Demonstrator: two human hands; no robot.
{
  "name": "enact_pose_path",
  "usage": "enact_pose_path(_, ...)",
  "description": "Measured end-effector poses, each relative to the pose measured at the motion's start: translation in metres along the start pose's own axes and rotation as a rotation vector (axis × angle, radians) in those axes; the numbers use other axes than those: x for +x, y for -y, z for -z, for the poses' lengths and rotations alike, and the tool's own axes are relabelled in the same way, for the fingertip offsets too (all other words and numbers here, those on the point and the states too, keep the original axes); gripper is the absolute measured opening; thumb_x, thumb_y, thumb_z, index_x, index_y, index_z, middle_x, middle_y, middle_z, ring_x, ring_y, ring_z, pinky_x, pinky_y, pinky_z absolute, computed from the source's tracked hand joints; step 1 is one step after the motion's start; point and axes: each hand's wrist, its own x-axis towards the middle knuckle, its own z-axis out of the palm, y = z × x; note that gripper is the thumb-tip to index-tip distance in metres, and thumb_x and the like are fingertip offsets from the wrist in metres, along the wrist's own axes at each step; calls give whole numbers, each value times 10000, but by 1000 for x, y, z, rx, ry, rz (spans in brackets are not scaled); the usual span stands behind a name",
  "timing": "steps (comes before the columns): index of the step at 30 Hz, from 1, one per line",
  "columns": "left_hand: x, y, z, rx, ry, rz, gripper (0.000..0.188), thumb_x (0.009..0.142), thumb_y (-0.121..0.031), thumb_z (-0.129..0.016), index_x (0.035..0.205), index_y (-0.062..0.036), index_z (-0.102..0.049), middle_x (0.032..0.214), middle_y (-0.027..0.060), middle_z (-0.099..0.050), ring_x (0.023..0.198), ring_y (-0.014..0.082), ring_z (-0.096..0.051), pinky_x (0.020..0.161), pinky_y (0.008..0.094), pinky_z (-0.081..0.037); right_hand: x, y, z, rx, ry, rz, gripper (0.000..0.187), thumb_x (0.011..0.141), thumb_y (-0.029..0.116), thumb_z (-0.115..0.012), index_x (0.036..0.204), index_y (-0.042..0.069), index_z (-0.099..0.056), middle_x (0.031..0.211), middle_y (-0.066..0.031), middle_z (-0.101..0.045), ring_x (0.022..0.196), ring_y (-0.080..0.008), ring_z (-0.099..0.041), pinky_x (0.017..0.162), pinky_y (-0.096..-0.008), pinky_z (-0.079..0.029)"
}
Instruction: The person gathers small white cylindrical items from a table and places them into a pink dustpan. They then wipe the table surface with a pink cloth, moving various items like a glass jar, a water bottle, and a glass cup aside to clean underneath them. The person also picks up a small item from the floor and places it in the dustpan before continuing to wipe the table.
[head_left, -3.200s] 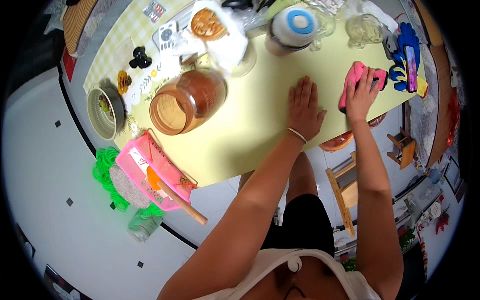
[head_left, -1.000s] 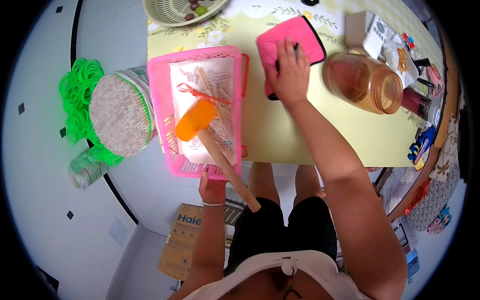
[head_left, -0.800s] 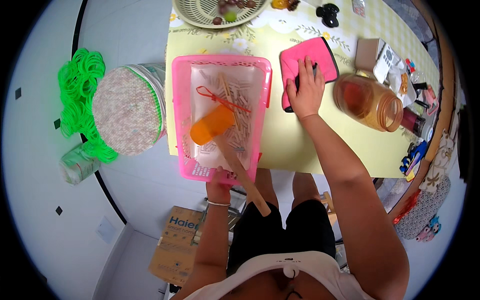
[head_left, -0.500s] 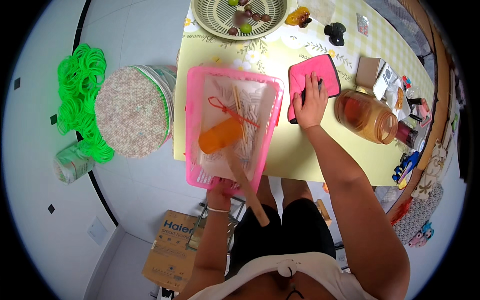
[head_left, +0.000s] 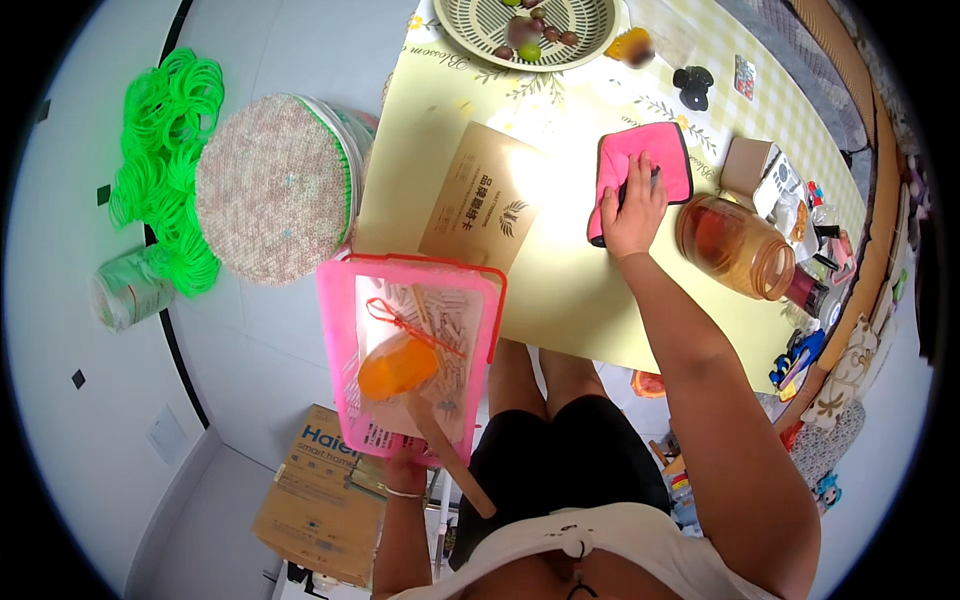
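Fingers closed round its near end, my left hand (head_left: 404, 468) holds a pink plastic basket (head_left: 342, 350). The basket hangs mostly off the table's left front edge. Inside are many thin white sticks (head_left: 462, 312), an orange mallet-like tool (head_left: 398, 368) and a tied red cord (head_left: 385, 312). The tool's wooden handle juts over the basket's near rim. My right hand (head_left: 635, 215) lies on a folded pink cloth (head_left: 672, 155) with dark trim, its fingers stretched out. A dark thing shows under the fingers; its kind is unclear.
A brown printed card (head_left: 465, 220) lies on the table. Behind it stands a basin (head_left: 450, 30) of fruit. Right of the cloth lies a big amber jar (head_left: 725, 245). At left stand a fabric-topped bucket (head_left: 275, 190) and green rings (head_left: 170, 170); a cardboard box (head_left: 310, 510) sits below.
My left hand has pulled the basket toward me and left, off the tabletop, uncovering the brown card. My right hand has stayed on the cloth.
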Motion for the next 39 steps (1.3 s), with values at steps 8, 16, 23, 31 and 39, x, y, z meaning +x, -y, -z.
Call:
enact_pose_path(8, -21, 26, 8, -94, -63, -47, 674, 649, -16, -565, 1307, -27, -418, 1183, 100, -560, 1041, 264, -591, 800, 398, -533, 7, 15, 27, -143, 55, 48, 588, 796, 253, -626, 1332, 65, -472, 1467, -139, -360, 1312, -435, -308, 1093, -525, -198)
enact_pose_path(16, -6, 35, -4, -142, -3, -31, 678, 644, -20, -571, 1305, -31, -421, 1162, 109, -572, 1029, 273, -606, 777, 435, -557, 27, 109, 16, 170, 161, 248, 529, 654, 195, -787, 1085, 30, -529, 1049, -143, -589, 974, -345, -557, 866, -412, -435)
enact_pose_path(23, -4, 32, -17, -132, -32, -15, 683, 628, 2, -562, 1296, -37, -422, 1156, 107, -570, 1052, 286, -588, 823, 417, -529, 45, 127, 11, -12, 443, -15, 521, 598, 280, -830, 968, 31, -561, 1025, -149, -588, 977, -322, -565, 818, -428, -460)
enact_pose_path(31, -3, 31, -13, -83, -25, -34, 662, 636, 20, -565, 1282, -36, -432, 1139, 98, -570, 1030, 255, -591, 810, 375, -522, 5, 84, 11, 854, 636, -282, 47, 831, 32, -621, 831, 1, -587, 711, -44, -569, 667, -134, -506, 650, -265, -425)
enact_pose_path(39, 10, 17, -20, 32, -57, -20, 620, 647, 22, -548, 1260, -25, -466, 1122, 90, -585, 1002, 248, -604, 817, 382, -536, -32, 46, 27, 1120, 879, -537, 61, 858, 43, -653, 912, 47, -682, 776, 52, -608, 694, -47, -513, 605, -209, -407)
